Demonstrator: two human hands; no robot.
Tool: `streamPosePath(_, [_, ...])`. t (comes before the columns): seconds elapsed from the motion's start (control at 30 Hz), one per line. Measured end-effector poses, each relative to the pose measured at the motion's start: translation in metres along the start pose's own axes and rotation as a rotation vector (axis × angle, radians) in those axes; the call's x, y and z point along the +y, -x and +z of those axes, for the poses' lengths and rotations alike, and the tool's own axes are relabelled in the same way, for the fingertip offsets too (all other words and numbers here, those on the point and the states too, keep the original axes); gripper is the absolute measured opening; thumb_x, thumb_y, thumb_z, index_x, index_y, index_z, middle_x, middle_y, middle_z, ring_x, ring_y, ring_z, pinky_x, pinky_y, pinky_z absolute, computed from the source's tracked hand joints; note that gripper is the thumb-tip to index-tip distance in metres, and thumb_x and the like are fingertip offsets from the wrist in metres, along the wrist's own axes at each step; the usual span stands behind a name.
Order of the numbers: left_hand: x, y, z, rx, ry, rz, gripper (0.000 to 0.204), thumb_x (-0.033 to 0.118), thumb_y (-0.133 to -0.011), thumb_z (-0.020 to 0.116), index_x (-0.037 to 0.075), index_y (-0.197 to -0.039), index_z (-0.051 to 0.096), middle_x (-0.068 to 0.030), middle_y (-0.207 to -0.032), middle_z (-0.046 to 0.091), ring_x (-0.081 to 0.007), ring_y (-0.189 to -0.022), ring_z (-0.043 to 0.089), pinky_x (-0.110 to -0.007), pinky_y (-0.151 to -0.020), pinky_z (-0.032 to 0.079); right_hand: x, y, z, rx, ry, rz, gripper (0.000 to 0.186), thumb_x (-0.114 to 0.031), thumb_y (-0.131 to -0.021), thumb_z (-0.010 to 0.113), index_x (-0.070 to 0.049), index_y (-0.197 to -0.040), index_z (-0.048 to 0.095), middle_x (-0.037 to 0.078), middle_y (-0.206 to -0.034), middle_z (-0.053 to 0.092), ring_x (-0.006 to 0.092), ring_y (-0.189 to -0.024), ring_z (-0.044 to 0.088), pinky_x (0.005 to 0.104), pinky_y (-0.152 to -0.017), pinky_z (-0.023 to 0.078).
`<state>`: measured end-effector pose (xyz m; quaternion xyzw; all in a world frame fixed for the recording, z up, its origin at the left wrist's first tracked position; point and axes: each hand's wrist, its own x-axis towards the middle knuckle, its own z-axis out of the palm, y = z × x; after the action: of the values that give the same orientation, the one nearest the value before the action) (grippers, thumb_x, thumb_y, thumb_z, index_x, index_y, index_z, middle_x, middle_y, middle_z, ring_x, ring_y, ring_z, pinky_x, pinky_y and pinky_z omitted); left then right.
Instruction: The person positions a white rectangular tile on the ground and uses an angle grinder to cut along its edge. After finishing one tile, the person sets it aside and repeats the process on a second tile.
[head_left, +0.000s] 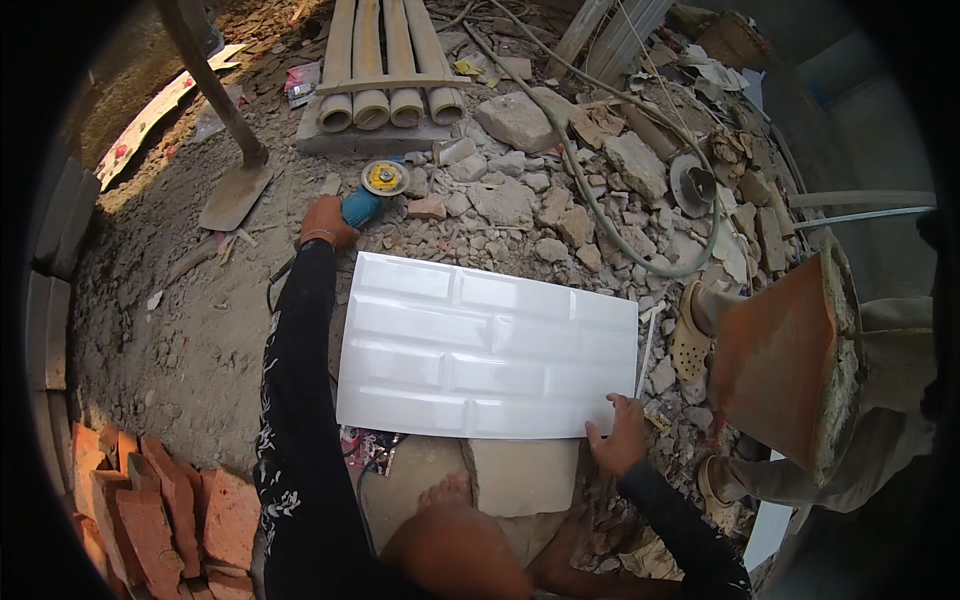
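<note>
My left hand (330, 222) is closed round the body of a blue angle grinder (362, 208), beyond the far left corner of a tile. The grinder's disc (385, 177), with a yellow centre, faces up. In front of me lies a large white glossy tile (490, 350) with a raised brick pattern. Its near edge is over a flat stone slab (520, 475). At the tile's near right corner, my right hand (622, 432) touches it with thumb and fingers apart.
Broken rubble (560, 215) and a loose hose (570, 150) spread beyond the tile. Several pipes (390, 60) lie at the back, a shovel (235, 195) at left. Red bricks (160, 510) are piled near left. At right, a person in clogs (690, 335) stands by a terracotta-coloured container (775, 365).
</note>
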<state>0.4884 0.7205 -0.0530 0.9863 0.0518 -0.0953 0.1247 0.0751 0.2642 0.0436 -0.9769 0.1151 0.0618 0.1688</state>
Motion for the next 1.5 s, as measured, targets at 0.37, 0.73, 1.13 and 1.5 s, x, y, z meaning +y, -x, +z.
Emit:
streamPosePath(0.37, [0.006, 0.145, -0.166, 0.152, 0.643, 0.036, 0.040, 0.022, -0.071, 0.087, -0.006, -0.090, 0.065, -0.0117, -0.076, 0.069, -0.0157, -0.060, 0.066, -0.031, -0.055, 0.053, -0.126, -0.044, -0.024, 0.039, -0.601, -0.145, 0.051, -0.034, -0.092, 0.076, 0.004, -0.123, 0.061, 0.020, -0.110, 0.065, 0.0304, -0.100, 0.066, 0.0420, -0.088, 0.054])
streamPosePath(0.73, [0.190, 0.340, -0.135, 0.038, 0.974, 0.428, 0.061, 0.018, -0.069, 0.089, -0.009, -0.118, 0.064, -0.0167, -0.106, 0.068, -0.0226, -0.093, 0.067, -0.034, -0.081, 0.056, -0.206, -0.028, -0.093, -0.098, -1.202, 0.095, 0.066, -0.045, -0.094, 0.075, 0.008, -0.126, 0.054, 0.015, -0.114, 0.068, 0.0210, -0.102, 0.067, 0.0345, -0.089, 0.055])
streamPosePath(1.13, [0.210, 0.412, -0.046, -1.052, 1.081, 0.665, 0.094, 0.045, -0.083, 0.087, 0.003, -0.147, 0.034, -0.0215, -0.132, 0.051, -0.0246, -0.113, 0.060, -0.037, -0.094, 0.053, -0.059, 0.016, -0.118, 0.096, -1.687, 0.197, 0.048, -0.037, -0.094, 0.061, 0.003, -0.120, 0.057, 0.012, -0.098, 0.065, 0.0231, -0.084, 0.068, 0.0343, -0.076, 0.058])
streamPosePath(1.5, [0.249, 0.453, -0.035, -2.048, 0.603, 1.003, 0.098, 0.043, -0.093, 0.078, 0.000, -0.160, 0.021, -0.0222, -0.156, 0.040, -0.0290, -0.148, 0.037, -0.040, -0.123, 0.030, 0.013, 0.082, -0.261, 0.140, -1.267, 0.206, 0.047, -0.027, -0.077, 0.069, 0.004, -0.112, 0.061, 0.012, -0.094, 0.066, 0.0199, -0.081, 0.067, 0.0329, -0.073, 0.057])
